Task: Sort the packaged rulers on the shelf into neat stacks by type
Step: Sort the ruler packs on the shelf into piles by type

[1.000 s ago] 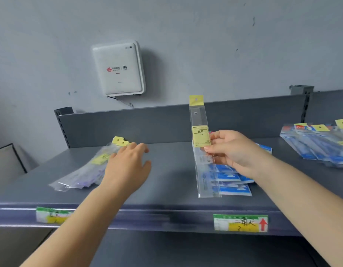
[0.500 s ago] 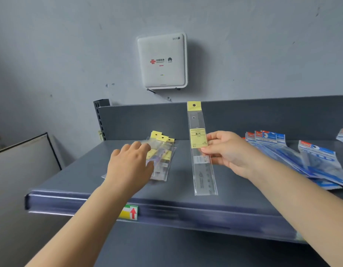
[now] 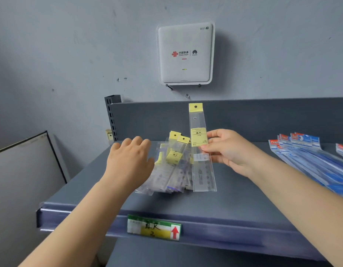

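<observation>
Clear-sleeved ruler held upright over the grey metal shelf

The right hand (image 3: 227, 151) pinches a yellow-tagged ruler pack (image 3: 200, 149) at its label, lower end near the shelf (image 3: 234, 201), beside a loose yellow-tagged pile (image 3: 172, 166). The left hand (image 3: 129, 162) hovers spread over that pile. Blue packs (image 3: 313, 160) fan right; bare shelf lies along the front edge.

White router (image 3: 185, 53) on grey wall (image 3: 70, 45); board (image 3: 22, 170) leaning left.
</observation>
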`<state>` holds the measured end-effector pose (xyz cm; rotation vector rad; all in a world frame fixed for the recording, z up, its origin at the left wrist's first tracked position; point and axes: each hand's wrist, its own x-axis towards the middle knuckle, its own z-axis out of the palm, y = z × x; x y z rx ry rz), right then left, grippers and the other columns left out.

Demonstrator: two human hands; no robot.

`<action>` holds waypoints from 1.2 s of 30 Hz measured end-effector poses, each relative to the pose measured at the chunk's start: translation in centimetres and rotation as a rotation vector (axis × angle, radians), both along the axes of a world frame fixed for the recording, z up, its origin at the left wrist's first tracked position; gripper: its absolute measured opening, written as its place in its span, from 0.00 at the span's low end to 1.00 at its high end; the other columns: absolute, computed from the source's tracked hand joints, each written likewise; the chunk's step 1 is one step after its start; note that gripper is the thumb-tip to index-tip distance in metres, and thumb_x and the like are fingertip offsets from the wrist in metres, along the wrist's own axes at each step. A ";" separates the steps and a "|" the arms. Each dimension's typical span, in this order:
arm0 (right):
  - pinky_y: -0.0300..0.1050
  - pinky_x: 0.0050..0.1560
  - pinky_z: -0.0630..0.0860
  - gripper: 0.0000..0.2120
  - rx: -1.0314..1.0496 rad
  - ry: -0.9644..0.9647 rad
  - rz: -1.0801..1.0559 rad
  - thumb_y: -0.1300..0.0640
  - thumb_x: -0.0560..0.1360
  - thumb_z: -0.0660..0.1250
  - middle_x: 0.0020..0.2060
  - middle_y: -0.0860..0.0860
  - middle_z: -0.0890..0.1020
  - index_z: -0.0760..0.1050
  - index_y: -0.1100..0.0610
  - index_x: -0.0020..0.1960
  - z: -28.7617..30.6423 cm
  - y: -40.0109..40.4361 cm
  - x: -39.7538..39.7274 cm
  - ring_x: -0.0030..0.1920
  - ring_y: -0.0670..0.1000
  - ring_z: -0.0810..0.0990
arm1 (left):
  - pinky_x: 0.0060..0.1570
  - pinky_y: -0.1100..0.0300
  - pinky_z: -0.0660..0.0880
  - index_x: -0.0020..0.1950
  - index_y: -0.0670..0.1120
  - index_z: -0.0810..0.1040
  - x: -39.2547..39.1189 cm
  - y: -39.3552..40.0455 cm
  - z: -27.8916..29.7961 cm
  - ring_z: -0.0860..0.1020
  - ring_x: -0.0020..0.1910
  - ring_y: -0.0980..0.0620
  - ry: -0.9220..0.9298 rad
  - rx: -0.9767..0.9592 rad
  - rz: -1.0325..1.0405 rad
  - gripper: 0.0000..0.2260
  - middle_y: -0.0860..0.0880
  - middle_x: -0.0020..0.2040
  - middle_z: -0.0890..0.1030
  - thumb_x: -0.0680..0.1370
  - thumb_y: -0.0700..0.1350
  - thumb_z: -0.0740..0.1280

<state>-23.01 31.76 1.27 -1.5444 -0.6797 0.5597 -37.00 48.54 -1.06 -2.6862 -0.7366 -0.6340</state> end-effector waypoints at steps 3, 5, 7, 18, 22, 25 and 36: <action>0.48 0.51 0.79 0.21 -0.060 -0.064 -0.090 0.65 0.74 0.66 0.52 0.54 0.81 0.67 0.61 0.66 0.5 2.0 0.0 0.48 0.51 0.80 | 0.56 0.56 0.65 0.64 0.49 0.68 0.1 2.4 0.4 0.71 0.58 0.48 -0.011 0.001 -0.057 0.16 0.52 0.59 0.73 0.79 0.54 0.56; 0.46 0.58 0.74 0.32 -0.273 -0.239 -0.181 0.58 0.74 0.68 0.65 0.51 0.73 0.57 0.57 0.73 0.3 2.8 0.3 0.59 0.51 0.75 | 0.56 0.56 0.65 0.64 0.49 0.68 0.4 3.5 0.5 0.71 0.58 0.47 -0.022 -0.009 -0.099 0.16 0.52 0.59 0.73 0.79 0.54 0.56; 0.42 0.58 0.68 0.34 -0.402 -0.412 -0.233 0.54 0.74 0.67 0.70 0.50 0.66 0.55 0.54 0.74 -0.1 3.1 0.3 0.64 0.51 0.70 | 0.56 0.56 0.65 0.64 0.49 0.69 0.9 4.0 0.6 0.71 0.58 0.47 -0.022 -0.010 -0.143 0.16 0.52 0.59 0.73 0.79 0.54 0.56; 0.46 0.50 0.67 0.17 -0.947 -1.144 -0.437 0.47 0.78 0.58 0.60 0.48 0.72 0.68 0.51 0.65 -0.2 -3.5 -0.7 0.62 0.53 0.69 | 0.58 0.56 0.64 0.66 0.50 0.66 5.8 -2.5 1.6 0.70 0.61 0.48 0.022 0.072 -0.443 0.17 0.53 0.62 0.72 0.80 0.55 0.54; 0.48 0.54 0.67 0.18 -1.053 -1.237 -0.529 0.45 0.79 0.56 0.59 0.50 0.74 0.68 0.54 0.64 0.3 -8.1 -0.8 0.61 0.54 0.70 | 0.55 0.56 0.64 0.64 0.49 0.67 7.5 -7.5 1.7 0.70 0.59 0.47 0.019 0.096 -0.526 0.16 0.52 0.59 0.72 0.79 0.54 0.56; 0.49 0.54 0.66 0.17 -1.126 -1.263 -0.567 0.46 0.78 0.56 0.59 0.51 0.73 0.68 0.54 0.63 0.5 -12.6 -0.4 0.60 0.55 0.70 | 0.56 0.55 0.64 0.66 0.49 0.66 9.1 -12.3 1.7 0.70 0.60 0.47 0.019 0.099 -0.582 0.17 0.52 0.60 0.72 0.79 0.54 0.55; 0.51 0.60 0.66 0.20 -1.262 -1.186 -0.635 0.45 0.78 0.57 0.62 0.51 0.72 0.66 0.53 0.67 0.3 -32.2 1.1 0.64 0.55 0.68 | 0.64 0.53 0.62 0.73 0.49 0.59 14.2 -31.6 0.9 0.67 0.67 0.47 0.049 0.081 -0.737 0.22 0.50 0.68 0.69 0.80 0.54 0.55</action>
